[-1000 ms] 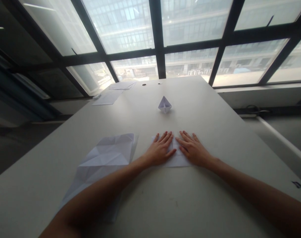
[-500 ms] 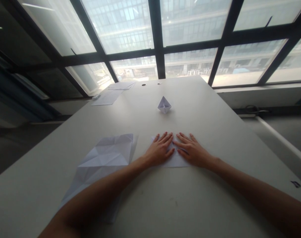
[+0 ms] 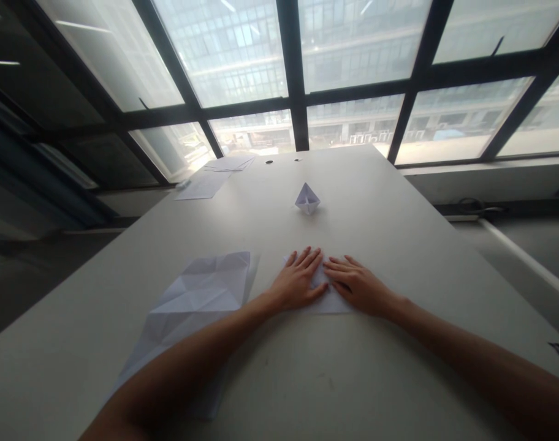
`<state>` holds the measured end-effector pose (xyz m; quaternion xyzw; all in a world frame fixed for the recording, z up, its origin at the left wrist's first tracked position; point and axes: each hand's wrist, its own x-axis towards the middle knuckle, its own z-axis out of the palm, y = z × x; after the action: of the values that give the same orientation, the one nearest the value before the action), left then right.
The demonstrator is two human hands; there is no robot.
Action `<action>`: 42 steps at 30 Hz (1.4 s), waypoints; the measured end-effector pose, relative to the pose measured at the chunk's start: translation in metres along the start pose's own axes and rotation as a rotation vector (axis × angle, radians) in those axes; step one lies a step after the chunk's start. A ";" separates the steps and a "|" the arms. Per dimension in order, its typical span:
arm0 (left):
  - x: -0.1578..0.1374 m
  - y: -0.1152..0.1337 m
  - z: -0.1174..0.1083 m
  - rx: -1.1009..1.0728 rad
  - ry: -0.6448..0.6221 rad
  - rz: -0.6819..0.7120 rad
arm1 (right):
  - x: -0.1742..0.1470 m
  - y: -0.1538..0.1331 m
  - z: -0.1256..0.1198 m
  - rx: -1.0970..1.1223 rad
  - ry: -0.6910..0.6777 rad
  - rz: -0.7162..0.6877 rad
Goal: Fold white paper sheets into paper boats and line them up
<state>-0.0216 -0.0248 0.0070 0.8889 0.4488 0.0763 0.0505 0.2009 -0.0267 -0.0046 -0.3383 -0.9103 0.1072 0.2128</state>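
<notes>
1. Directly under both palms, in the head view, lies a small folded sheet of plain white paper (image 3: pixel 329 302), flat on the broad white tabletop (image 3: pixel 380 214). Its straight near edge runs from left to right, crosswise to the person; the hands hide both sides, so I cannot tell which way its long axis goes.

2. The left hand (image 3: pixel 300 282) rests palm down on the paper's left part, fingers spread and pointing away from the body, thumb angled towards the middle. It lies flat, gripping nothing.

3. The right hand (image 3: pixel 358 286) covers the right part, also flat and unclenched, its fingers pointing inward to the left. Its fingertips come right beside the left hand's; whether they touch is unclear.

4. Neither hand is nearer to the folded sheet: both rest on it, with a strip of paper bare between them.

5. Beyond the fingertips, well apart, stands a pointed white folded-paper figure (image 3: pixel 308 199). Left of the left hand lies a large, creased white paper sheet (image 3: pixel 199 293), partly hidden by the left forearm (image 3: pixel 182 361).
</notes>
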 end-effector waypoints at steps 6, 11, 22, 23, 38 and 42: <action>-0.001 0.000 -0.003 0.017 -0.034 0.031 | -0.002 0.009 -0.002 -0.209 0.127 0.266; -0.001 0.000 -0.003 0.011 -0.030 0.026 | -0.002 0.007 -0.009 -0.102 0.212 0.051; 0.001 0.001 -0.003 -0.073 0.027 0.088 | 0.002 -0.005 -0.007 0.095 0.078 -0.136; 0.001 0.002 -0.003 -0.067 0.041 0.084 | 0.002 -0.005 -0.008 0.090 0.074 -0.130; 0.002 -0.013 0.001 0.122 0.302 -0.370 | 0.001 -0.003 -0.012 -0.073 0.058 -0.042; 0.005 -0.017 0.001 0.007 0.379 -0.363 | 0.001 0.002 -0.010 -0.079 0.076 -0.054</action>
<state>-0.0321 -0.0108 0.0033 0.7639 0.6026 0.2295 -0.0245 0.2060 -0.0237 0.0038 -0.3254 -0.9140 0.0524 0.2364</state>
